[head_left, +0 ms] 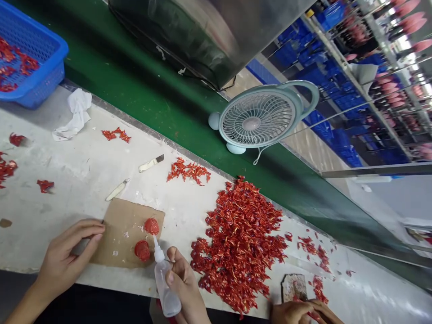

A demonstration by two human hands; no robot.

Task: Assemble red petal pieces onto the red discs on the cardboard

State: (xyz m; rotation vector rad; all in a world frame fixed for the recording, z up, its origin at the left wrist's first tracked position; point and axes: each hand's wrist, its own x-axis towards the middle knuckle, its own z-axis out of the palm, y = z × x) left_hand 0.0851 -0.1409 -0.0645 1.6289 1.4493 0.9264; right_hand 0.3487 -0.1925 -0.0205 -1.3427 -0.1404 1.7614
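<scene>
My right hand [187, 285] grips a translucent squeeze bottle [166, 285] with a white nozzle, fingers wrapped around its side. The nozzle tip points up at a round red piece [151, 226] on a brown cardboard sheet [118, 234]. I cannot tell whether it touches. Just below lies a second red, cup-shaped piece [142, 250]. My left hand [72, 252] rests at the sheet's left edge, its fingers stretched forward with the thumb close under them and nothing visible in them. Two white-handled small knives [151, 164] lie beyond the sheet.
A big heap of red pieces [239, 238] lies to the right, with a smaller pile [188, 171] beyond the sheet. A blue basket [43, 85], crumpled tissue [76, 112] and a fan [258, 119] stand farther off. Another person's hands [303, 311] work at lower right.
</scene>
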